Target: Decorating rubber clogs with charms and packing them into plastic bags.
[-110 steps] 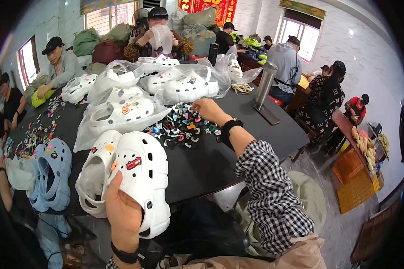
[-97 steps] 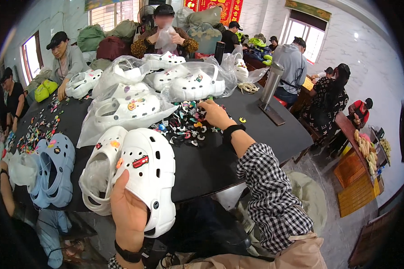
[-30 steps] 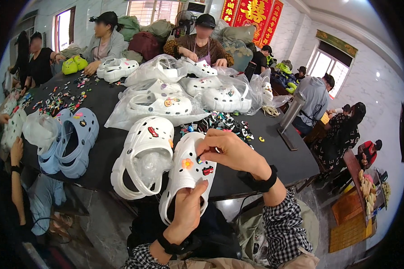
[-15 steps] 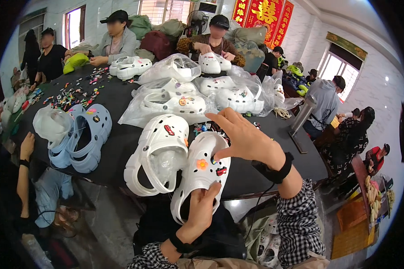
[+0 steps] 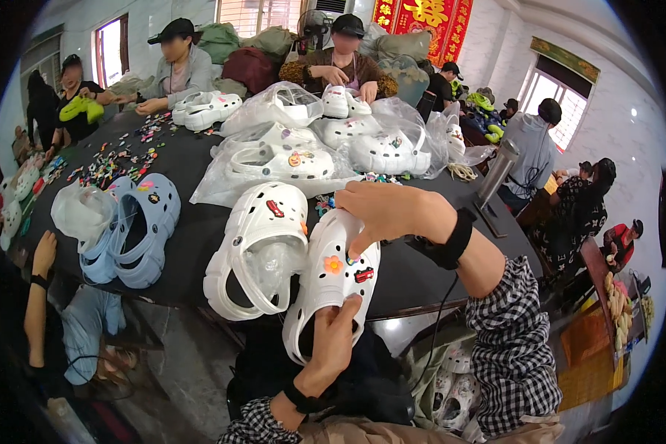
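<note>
A black table (image 5: 200, 237) is filling the middle of the view, and everything here is being placed against it. Off its left edge, another person's hand (image 5: 44, 253) is resting on the rim. Just inside that edge, a pair of light blue clogs (image 5: 137, 226) is lying beside a crumpled clear bag (image 5: 81, 211). Farther back on the left part of the table, small coloured charms (image 5: 118, 159) are lying scattered. Near the table's middle, clear plastic bags of white clogs (image 5: 281, 159) are piling up, blocking the view of the far edge, where two seated people are handling more white shoes. At the table's right end, a metal flask (image 5: 496, 174) is standing upright.

At the near edge, a white clog (image 5: 263, 240) is lying with plastic stuffing inside it. Just right of it, overhanging the near edge, the person is holding a second white clog (image 5: 329, 285), tilted with its toe up. It is showing rows of round holes, an orange flower charm (image 5: 334, 264) and a small red charm (image 5: 363, 275). The left hand (image 5: 333, 344) is gripping its heel end from below, fingers wrapped around it. The right hand (image 5: 392, 214), with a black band on the wrist, is curling over the toe, fingertips pressing on the clog's top near the charms.
</note>
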`<state>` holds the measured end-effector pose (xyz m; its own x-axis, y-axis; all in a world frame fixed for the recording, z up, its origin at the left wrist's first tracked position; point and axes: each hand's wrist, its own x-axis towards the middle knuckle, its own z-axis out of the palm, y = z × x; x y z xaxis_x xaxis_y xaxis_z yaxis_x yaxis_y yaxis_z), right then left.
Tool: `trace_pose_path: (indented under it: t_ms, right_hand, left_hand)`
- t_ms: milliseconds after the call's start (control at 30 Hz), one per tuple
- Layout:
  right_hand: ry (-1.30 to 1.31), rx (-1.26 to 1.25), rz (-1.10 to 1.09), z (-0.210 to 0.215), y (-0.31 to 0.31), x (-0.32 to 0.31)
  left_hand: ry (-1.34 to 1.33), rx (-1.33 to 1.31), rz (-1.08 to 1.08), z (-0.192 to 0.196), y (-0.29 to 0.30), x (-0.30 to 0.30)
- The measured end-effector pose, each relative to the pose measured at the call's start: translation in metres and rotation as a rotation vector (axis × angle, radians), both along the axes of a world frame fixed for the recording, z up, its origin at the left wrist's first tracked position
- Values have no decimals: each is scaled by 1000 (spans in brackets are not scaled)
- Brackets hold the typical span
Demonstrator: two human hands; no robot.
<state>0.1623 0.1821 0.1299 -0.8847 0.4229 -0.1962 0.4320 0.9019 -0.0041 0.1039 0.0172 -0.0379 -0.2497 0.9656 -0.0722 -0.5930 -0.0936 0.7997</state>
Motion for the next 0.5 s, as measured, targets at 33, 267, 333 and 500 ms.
trace_pose_path:
  t_ms: [33,267,333,500]
  right_hand:
    - [21,19,20,-1,0,-2]
    - [-1,103,85,-8,0,-2]
    - [39,91,70,-11,1,-1]
    - [14,65,58,-6,-1,-3]
  left_hand:
    - [-52,23,31,0,-1,0]
    - [-47,-37,-5,1,-1,0]
    - [-60,13,18,-1,1,2]
    - [-62,98,49,-2,5,4]
